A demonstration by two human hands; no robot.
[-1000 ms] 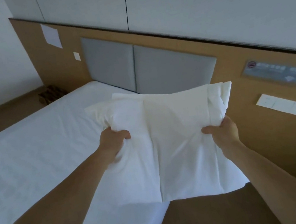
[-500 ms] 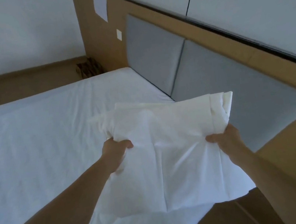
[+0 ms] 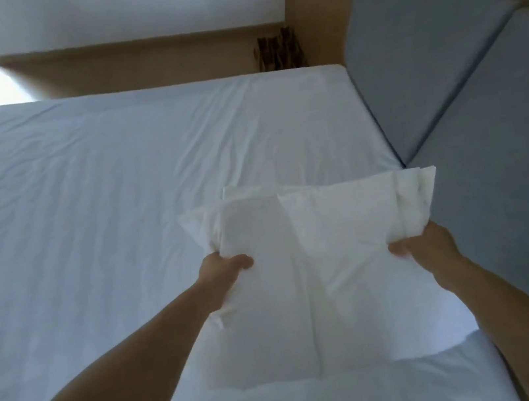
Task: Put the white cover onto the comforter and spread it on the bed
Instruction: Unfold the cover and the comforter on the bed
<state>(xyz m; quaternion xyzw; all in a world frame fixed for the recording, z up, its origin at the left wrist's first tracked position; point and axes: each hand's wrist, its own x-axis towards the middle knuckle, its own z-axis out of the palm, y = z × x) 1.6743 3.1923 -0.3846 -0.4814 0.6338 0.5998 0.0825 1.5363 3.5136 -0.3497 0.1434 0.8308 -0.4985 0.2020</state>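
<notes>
The person stands at the side of the bed and holds a folded white fabric cover (image 3: 301, 264) in the air with both arms stretched forward. The left hand (image 3: 222, 269) grips the left edge of the cover, with the thumb on top and the other fingers curled under the cloth, where I cannot see them. The right hand (image 3: 426, 245) grips the right edge in the same way, its thumb pressing on the upper side near the thick stack of folded layers. The cover hangs between the two hands, folded in several layers, and its lower part drops down towards the person. It is above the wide bed with the smooth white sheet (image 3: 99, 192), over the end near the grey padded headboard panels (image 3: 482, 96); whether its lower edge touches the sheet I cannot tell. Behind the bed there is a brown wooden wall panel (image 3: 311, 2), and a dark woven object (image 3: 280, 48) stands in the far corner.
</notes>
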